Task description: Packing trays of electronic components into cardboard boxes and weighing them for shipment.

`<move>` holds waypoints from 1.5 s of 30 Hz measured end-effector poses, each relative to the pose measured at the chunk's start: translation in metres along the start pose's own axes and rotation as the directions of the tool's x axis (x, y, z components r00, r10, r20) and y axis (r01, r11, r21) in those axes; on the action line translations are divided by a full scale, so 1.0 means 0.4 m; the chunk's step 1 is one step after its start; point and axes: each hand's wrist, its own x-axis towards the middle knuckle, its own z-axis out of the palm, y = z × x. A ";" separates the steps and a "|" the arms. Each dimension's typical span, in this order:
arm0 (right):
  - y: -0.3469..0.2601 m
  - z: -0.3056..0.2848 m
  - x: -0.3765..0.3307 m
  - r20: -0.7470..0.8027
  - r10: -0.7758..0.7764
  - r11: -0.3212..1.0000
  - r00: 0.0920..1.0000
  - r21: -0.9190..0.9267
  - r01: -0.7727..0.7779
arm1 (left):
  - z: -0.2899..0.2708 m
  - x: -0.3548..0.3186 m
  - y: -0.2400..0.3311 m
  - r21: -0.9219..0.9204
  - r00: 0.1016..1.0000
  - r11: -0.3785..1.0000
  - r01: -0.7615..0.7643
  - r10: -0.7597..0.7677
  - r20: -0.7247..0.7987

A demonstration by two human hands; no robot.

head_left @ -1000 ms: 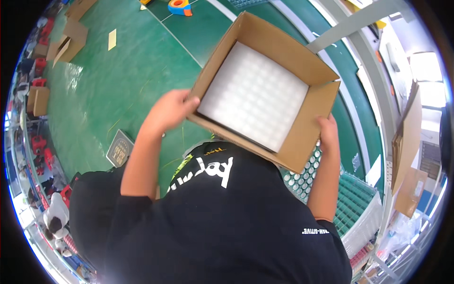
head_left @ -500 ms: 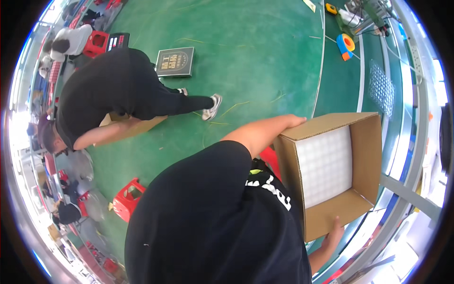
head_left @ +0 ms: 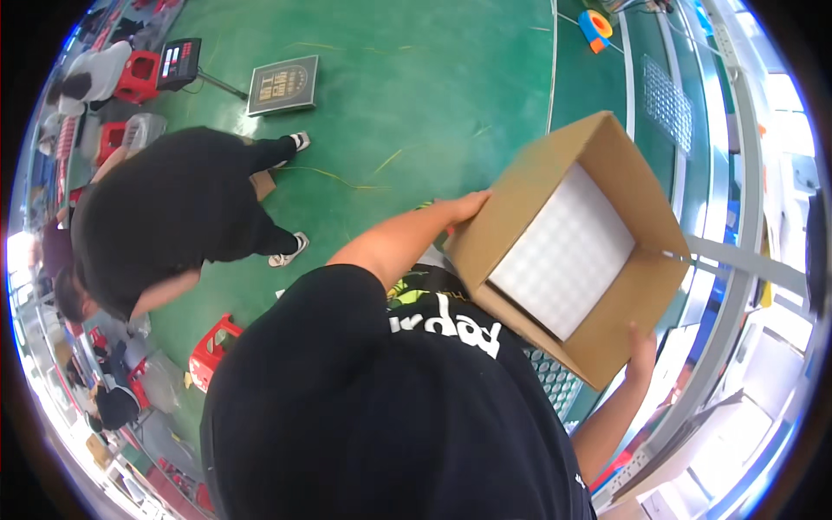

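A brown cardboard box (head_left: 524, 204) with its top open is held tilted in front of me, above the green line surface. Inside it lies a white sheet with a grid-like pattern (head_left: 568, 251). My left hand (head_left: 472, 206) grips the box's far left side, its fingertips partly hidden against the cardboard. At the near right edge, my right hand (head_left: 640, 354) is closed on the box wall, with fingers reaching over the rim.
To my left a co-worker in black (head_left: 173, 199) bends over. A platform scale (head_left: 284, 85) stands on the green floor. A red stool (head_left: 212, 351) is near my left side. A tape dispenser (head_left: 595, 30) and bubble wrap (head_left: 667, 104) lie on the bench beyond the box.
The box has turned and tilted, shifting left and up in the view. My right hand has moved up along its edge. The co-worker's stance has changed, and the carton there is mostly hidden.
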 end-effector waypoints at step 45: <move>-0.890 1.614 0.215 0.838 -0.096 0.742 0.537 -0.299 0.600 | -0.976 -0.520 -0.351 -0.653 0.665 0.223 -0.724 -0.025 -0.746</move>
